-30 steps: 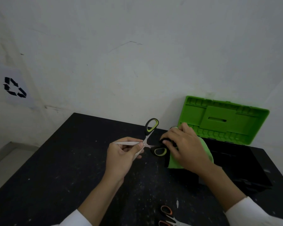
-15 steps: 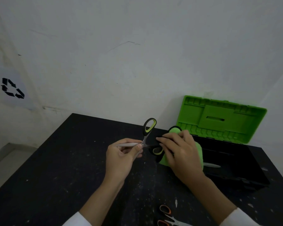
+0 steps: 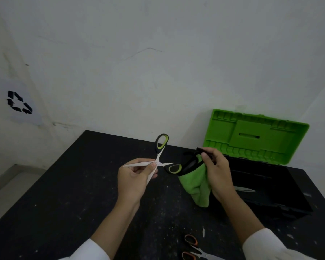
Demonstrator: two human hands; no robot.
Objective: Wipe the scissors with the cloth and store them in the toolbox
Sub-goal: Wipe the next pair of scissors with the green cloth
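the black-and-lime-handled steel scissors point(image 3: 160, 156) are spread wide in the air. since a second ago your right hand point(image 3: 218, 173) has slid back off the lower handle loop, which now shows bare, and the lime-green fleecy cloth point(image 3: 197, 184) that was bunched under your palm now hangs loose below your fingers. i judge that the handle stroke is ending or you are regripping; the blades still look due a wipe, and storing has not begun.

the scissors sit between your two hands. your left hand point(image 3: 133, 181) has thumb and forefinger closed on the blades just by the pivot, with one blade tip poking out past the knuckles. the upper handle stands above those fingers and the lower one runs across to your right fingertips. the right fingers are curled and clamped on the cloth's top edge, touching that handle's far end.

beyond your right knuckles the black plastic toolbox point(image 3: 270, 199) waits, its green lid point(image 3: 255, 136) raised.
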